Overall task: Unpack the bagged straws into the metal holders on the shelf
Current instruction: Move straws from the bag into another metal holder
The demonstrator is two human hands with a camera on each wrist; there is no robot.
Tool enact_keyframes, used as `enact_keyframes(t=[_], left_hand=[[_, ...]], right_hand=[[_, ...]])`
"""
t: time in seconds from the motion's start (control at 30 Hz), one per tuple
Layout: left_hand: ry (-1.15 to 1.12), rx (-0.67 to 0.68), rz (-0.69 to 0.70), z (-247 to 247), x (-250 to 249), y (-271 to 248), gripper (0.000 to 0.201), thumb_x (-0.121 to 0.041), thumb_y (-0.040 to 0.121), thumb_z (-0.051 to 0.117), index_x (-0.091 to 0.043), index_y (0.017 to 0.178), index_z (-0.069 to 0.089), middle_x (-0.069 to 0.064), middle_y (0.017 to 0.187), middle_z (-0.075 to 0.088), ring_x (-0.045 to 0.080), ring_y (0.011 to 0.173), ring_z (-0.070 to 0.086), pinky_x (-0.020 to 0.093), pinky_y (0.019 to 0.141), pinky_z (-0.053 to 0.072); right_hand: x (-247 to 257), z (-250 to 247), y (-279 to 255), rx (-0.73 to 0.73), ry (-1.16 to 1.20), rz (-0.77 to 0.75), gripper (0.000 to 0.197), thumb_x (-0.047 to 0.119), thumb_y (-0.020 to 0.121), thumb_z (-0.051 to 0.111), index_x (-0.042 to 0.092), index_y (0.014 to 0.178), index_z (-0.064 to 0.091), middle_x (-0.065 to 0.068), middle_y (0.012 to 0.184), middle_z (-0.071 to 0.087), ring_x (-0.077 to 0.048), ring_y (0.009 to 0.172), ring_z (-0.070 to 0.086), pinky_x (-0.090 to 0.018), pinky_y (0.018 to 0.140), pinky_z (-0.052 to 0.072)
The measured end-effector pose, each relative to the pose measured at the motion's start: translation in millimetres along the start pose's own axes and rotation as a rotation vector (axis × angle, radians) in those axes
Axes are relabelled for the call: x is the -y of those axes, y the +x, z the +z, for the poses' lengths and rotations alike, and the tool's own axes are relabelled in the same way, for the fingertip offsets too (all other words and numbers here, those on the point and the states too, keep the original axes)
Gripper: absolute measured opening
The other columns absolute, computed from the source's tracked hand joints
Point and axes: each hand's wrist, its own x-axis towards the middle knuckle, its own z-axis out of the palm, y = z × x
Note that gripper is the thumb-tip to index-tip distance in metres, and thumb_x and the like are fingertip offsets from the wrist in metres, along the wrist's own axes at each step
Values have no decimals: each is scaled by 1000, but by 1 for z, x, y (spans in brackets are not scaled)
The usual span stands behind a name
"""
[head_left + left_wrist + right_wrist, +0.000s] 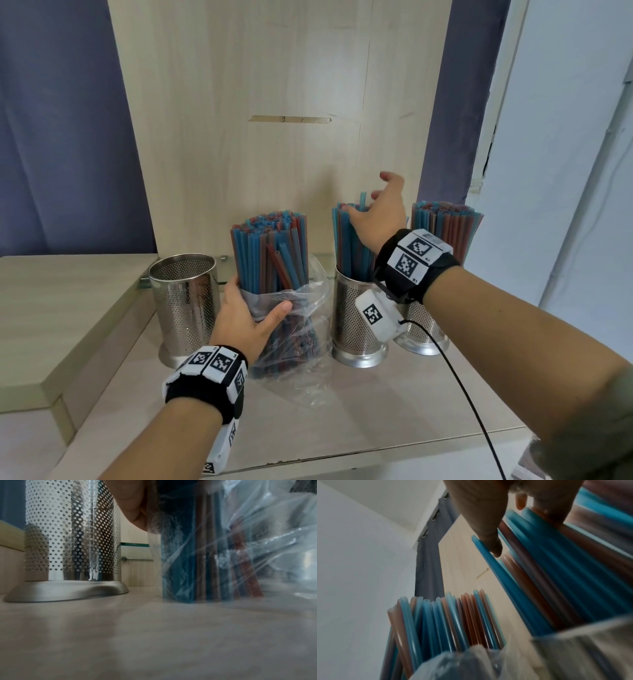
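My left hand (257, 301) grips a clear plastic bag (301, 329) around its middle. The bag holds an upright bundle of blue and red straws (270, 246) and stands on the shelf. In the left wrist view the bagged straws (205, 563) rest on the shelf beside an empty perforated metal holder (72, 534) (185, 301). My right hand (373, 202) (506, 527) lies with spread fingers on the tops of the straws (349, 240) in the middle holder (356, 318). One blue straw (362, 200) pokes up by the fingers. The right holder (424, 329) is packed with straws (445, 222).
The holders stand in a row on a pale wooden shelf (342, 411) against a wooden back panel (274, 102). A raised step (68, 308) borders the shelf on the left. A black cable (462, 387) runs from my right wrist across the shelf's front right.
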Motion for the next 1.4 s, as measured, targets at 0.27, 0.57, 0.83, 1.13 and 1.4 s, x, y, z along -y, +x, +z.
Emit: enact_keyframes(t=[0.27, 0.57, 0.83, 1.13, 1.4], left_hand=[[-14, 2, 6, -1, 1, 0, 117, -73, 58, 63, -7, 145, 22, 14, 141, 46, 30, 127, 49, 46, 104, 45], [-68, -5, 41, -2, -3, -5, 117, -67, 57, 66, -7, 146, 21, 11, 133, 52, 26, 117, 56, 38, 96, 49], [-33, 39, 17, -3, -3, -5, 122, -68, 59, 70, -12, 150, 12, 11, 151, 36, 25, 136, 41, 38, 108, 40], [-11, 48, 0, -4, -8, -6, 118, -56, 66, 77, -11, 152, 9, 12, 155, 30, 25, 140, 33, 32, 108, 32], [-4, 42, -19, -5, -9, -7, 118, -54, 67, 78, -12, 152, 8, 12, 155, 29, 26, 140, 34, 33, 109, 32]], right_hand=[[28, -18, -21, -169, -5, -408, 52, 26, 86, 62, 9, 132, 44, -1, 125, 49, -21, 119, 47, -37, 102, 40], [21, 25, -103, 425, 21, -245, 100, 41, 72, 82, 18, 149, 22, 6, 144, 36, -2, 127, 32, -23, 106, 30], [2, 59, -80, 534, 64, 77, 143, 60, 47, 88, 19, 155, 3, -2, 160, 23, -18, 147, 22, -40, 118, 28], [-10, 58, -73, 507, 222, 102, 104, 31, 63, 91, 14, 146, 30, 6, 139, 48, -9, 128, 45, -31, 110, 38], [-16, 58, -80, 403, 302, 57, 46, 23, 76, 83, 16, 116, 60, 3, 108, 70, -11, 101, 66, -31, 90, 56]])
